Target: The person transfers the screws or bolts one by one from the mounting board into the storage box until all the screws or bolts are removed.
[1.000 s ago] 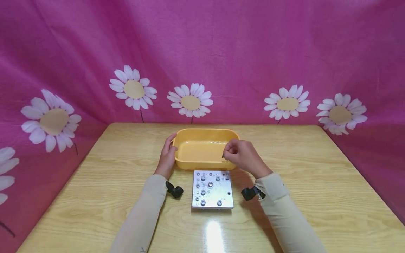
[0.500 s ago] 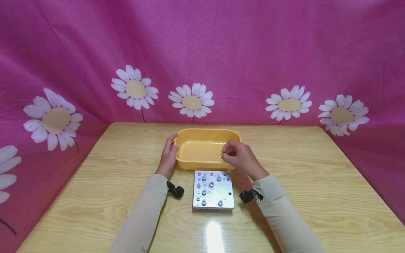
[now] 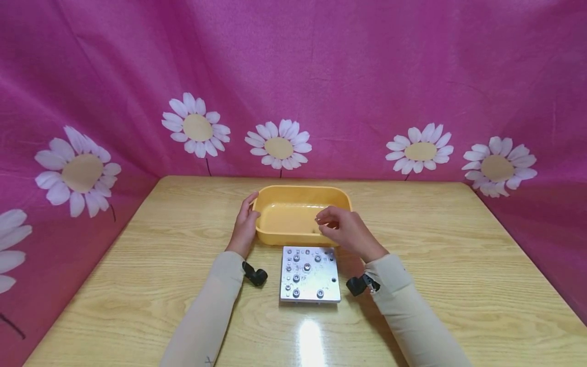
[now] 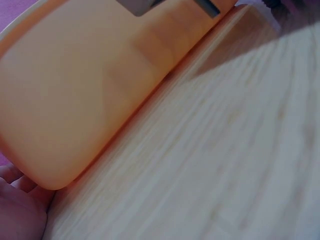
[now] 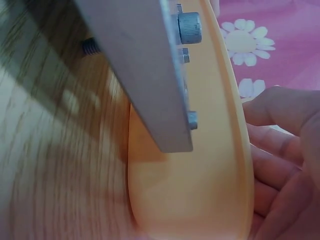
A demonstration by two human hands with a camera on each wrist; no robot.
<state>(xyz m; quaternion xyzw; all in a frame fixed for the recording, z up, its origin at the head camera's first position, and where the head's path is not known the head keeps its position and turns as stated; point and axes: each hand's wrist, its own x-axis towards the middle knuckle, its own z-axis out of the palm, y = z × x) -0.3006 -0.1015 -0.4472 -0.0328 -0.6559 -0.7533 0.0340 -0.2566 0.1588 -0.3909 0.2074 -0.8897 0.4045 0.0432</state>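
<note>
My left hand grips the left end of a yellow plastic basin, with the thumb over its rim. Over the basin's right part is my right hand, thumb and forefinger curved but parted. A tiny shiny spot shows at the forefinger's tip; whether it is an object or a nail I cannot tell. A small dark speck lies inside the basin below those fingers. In front of the basin stands a square metal plate set with several socket-head bolts. In the right wrist view, a threaded end sticks out beneath it.
A wooden table carries everything. Behind it hangs a magenta curtain printed with daisies. Black wrist cameras sit close on either side of the plate.
The right thumb and forefinger, earlier pinching a small metal pin-like piece, have parted, and the hand has moved slightly left. The left hand keeps its grip on the basin.
</note>
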